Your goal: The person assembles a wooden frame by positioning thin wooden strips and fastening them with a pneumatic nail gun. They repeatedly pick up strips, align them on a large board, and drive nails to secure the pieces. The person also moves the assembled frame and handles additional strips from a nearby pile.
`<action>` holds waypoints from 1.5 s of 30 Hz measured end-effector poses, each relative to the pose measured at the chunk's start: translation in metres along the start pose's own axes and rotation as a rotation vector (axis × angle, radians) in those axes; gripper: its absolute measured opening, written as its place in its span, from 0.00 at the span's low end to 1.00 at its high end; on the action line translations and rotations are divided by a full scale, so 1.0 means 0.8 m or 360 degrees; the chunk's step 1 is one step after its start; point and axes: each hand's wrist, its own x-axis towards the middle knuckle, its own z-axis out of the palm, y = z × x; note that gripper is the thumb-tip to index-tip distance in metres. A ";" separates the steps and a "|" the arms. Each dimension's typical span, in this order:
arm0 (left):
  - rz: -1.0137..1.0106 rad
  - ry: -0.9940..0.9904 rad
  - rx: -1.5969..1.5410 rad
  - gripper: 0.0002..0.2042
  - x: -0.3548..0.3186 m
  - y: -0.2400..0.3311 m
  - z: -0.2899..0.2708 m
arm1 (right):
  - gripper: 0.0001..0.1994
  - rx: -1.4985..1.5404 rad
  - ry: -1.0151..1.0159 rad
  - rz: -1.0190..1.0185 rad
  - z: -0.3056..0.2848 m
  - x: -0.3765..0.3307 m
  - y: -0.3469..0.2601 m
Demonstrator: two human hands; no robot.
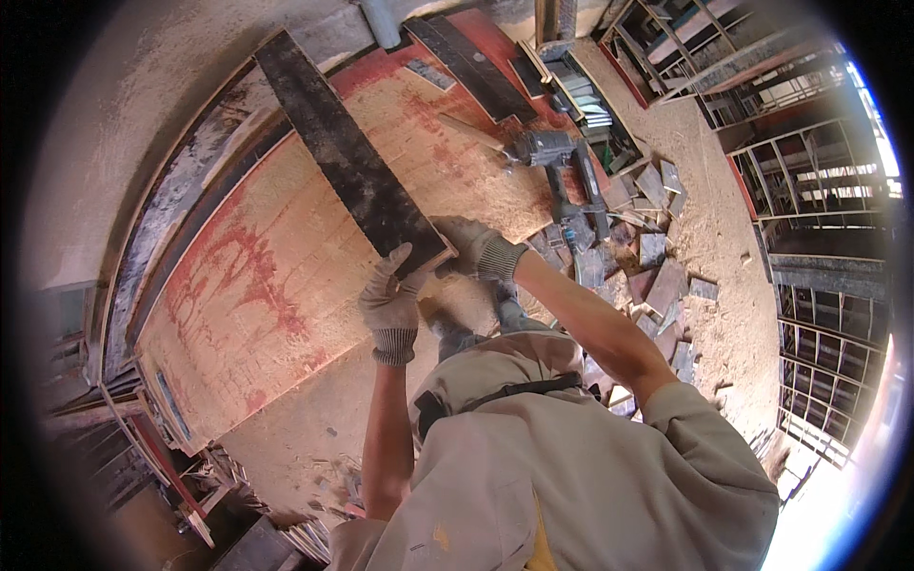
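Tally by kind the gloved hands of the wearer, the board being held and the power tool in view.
Left gloved hand and right gloved hand: 2
Held dark board: 1
Power tool: 1
Total: 4

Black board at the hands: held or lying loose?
Held: the left hand grips the black board's near end, thumb on top; the right hand is at its right edge.

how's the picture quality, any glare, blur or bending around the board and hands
Head view: bright glare washes out the right and lower-right rim; head view: fisheye distortion bows the left edge of the red-stained, tan wooden worktop; head view: the long black rectangular board, gloved left hand and gloved right hand look fairly clear, while the far-left rim turns soft and dark.
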 end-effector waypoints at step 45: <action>0.0358 0.0444 -0.0276 0.22 -0.014 -0.031 0.046 | 0.41 0.0176 0.0025 -0.0284 -0.026 0.021 0.024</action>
